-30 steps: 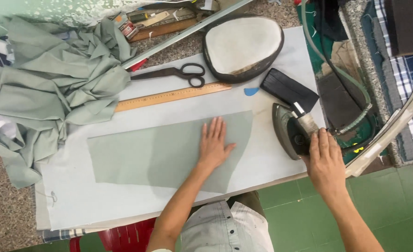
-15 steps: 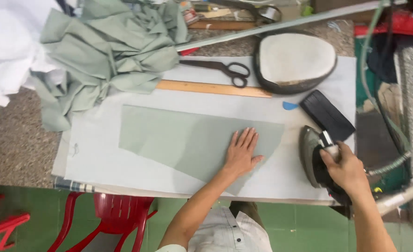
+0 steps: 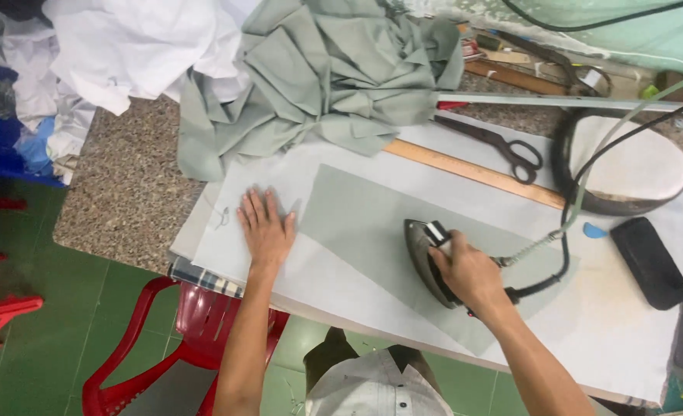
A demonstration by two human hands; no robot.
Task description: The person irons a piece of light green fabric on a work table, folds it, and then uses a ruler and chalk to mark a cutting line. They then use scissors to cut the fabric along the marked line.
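Head view. Iron (image 3: 432,262) now on grey-green fabric panel (image 3: 372,231); a second ago it stood off cloth at table's right end. Right hand (image 3: 465,271) wrapped tight round handle. Left hand (image 3: 266,228) has shifted from panel's right part to white pressing cloth (image 3: 627,323) just left of panel edge, fingers spread flat, holding nothing. Judged: pressing under way. Panel flat, long, tapered, smooth, mid-table. Wooden ruler (image 3: 476,171), scissors (image 3: 503,145) behind; crumpled matching fabric (image 3: 334,69) beyond.
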